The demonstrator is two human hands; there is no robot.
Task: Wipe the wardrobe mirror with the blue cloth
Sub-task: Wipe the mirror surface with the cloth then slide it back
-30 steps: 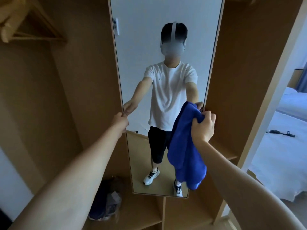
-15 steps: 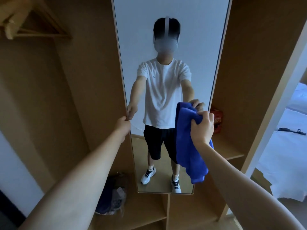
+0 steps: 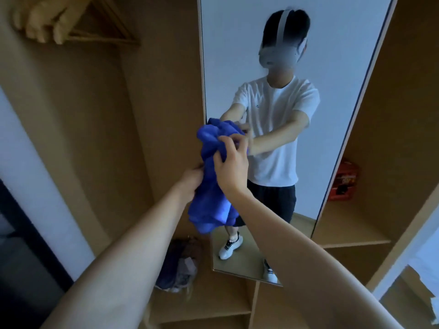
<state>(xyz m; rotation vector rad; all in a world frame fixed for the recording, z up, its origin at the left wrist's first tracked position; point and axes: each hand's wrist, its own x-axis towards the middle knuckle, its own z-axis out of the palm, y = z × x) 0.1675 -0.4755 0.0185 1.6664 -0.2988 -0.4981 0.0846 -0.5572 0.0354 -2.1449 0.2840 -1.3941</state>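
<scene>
I am seeing the blue cloth (image 3: 209, 184) hanging bunched and crumpled against the left edge of the tall wardrobe mirror (image 3: 280, 55), which is standing upright, framed in wood.

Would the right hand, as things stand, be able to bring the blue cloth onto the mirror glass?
Probably yes. The right hand grips the blue cloth just in front of the mirror near its left edge, with nothing between them; the left hand also holds the cloth and may need to let go.
</scene>
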